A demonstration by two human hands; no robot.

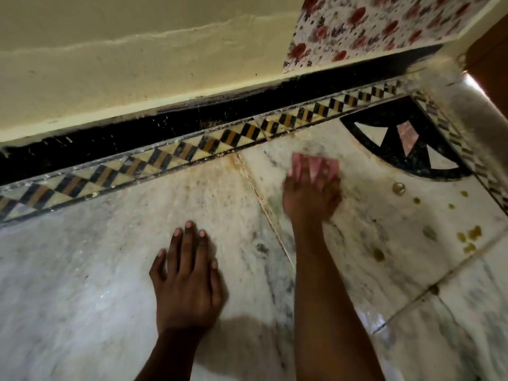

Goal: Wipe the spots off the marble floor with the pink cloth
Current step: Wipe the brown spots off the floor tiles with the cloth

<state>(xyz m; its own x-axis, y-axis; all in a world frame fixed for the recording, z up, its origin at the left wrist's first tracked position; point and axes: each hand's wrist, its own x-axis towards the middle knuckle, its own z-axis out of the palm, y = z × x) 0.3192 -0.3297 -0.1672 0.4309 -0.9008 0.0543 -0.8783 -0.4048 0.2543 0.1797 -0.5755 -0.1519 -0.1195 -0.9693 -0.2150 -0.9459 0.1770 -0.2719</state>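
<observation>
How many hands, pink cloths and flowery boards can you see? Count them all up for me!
Hands: 2 (left hand, right hand)
Pink cloth: 1
Flowery board: 1
Total: 4

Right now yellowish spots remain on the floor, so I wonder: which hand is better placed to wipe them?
Right. The right hand already holds the pink cloth, and the spots lie to its right. The left hand lies flat on the floor, farther away.
</observation>
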